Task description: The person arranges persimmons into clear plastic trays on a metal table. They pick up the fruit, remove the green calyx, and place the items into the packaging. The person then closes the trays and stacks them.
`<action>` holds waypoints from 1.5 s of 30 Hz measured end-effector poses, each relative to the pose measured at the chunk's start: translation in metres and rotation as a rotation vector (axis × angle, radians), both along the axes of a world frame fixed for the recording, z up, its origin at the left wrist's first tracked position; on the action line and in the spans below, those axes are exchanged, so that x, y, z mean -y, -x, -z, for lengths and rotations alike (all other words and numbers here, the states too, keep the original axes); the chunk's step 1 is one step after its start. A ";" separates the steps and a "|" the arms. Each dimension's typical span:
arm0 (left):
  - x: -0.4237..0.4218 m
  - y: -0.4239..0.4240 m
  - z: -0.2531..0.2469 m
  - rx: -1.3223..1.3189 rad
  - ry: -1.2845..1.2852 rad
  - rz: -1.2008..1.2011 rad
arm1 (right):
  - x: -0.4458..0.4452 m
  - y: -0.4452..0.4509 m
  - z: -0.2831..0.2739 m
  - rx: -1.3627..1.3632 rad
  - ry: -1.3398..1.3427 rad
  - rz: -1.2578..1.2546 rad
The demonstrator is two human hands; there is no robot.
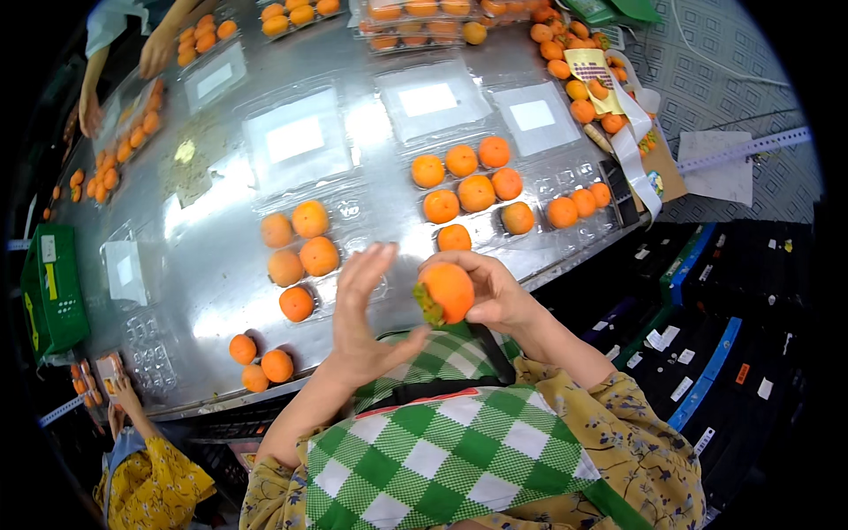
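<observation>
My right hand point(501, 291) holds an orange persimmon point(452, 290), its green calyx turned toward my left hand point(364, 324). That left hand is empty, fingers apart, just beside the fruit. Beyond it lies an open clear plastic clamshell point(352, 211) with several persimmons point(319, 256) in its left part. Another open clamshell, in front of my right hand, holds more persimmons point(477, 193). Farther right, three persimmons point(583, 202) sit in a third clamshell. Three loose persimmons point(277, 366) rest near the table's front edge.
The metal table point(218, 278) carries stacked filled clamshells point(414, 26) at the back. A persimmon pile point(583, 109) lies at the back right. Black crates point(702, 377) stand to my right, a green crate point(56, 291) at far left. Other people's hands point(158, 52) work at the left.
</observation>
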State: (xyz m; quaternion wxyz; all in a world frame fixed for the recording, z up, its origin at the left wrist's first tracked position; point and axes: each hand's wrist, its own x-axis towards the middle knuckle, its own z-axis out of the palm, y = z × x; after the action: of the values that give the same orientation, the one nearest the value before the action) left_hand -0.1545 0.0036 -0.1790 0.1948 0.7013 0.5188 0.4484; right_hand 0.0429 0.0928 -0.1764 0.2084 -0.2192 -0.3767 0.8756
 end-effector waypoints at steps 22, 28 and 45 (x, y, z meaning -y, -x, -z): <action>-0.081 -0.002 0.065 0.507 0.639 -0.184 | -0.039 -0.054 0.075 1.486 -1.404 0.329; -0.173 0.013 0.099 0.710 0.761 -0.278 | -0.041 -0.043 0.072 1.594 -1.364 0.270; -0.229 0.013 0.101 1.097 0.629 -0.541 | -0.006 -0.089 0.104 0.434 0.519 0.626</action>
State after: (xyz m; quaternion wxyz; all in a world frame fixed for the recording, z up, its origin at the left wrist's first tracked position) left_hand -0.1679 0.2326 -0.2801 0.5049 0.1284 0.6076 0.5995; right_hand 0.1320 0.0989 -0.2803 0.3175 -0.5456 -0.0954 0.7697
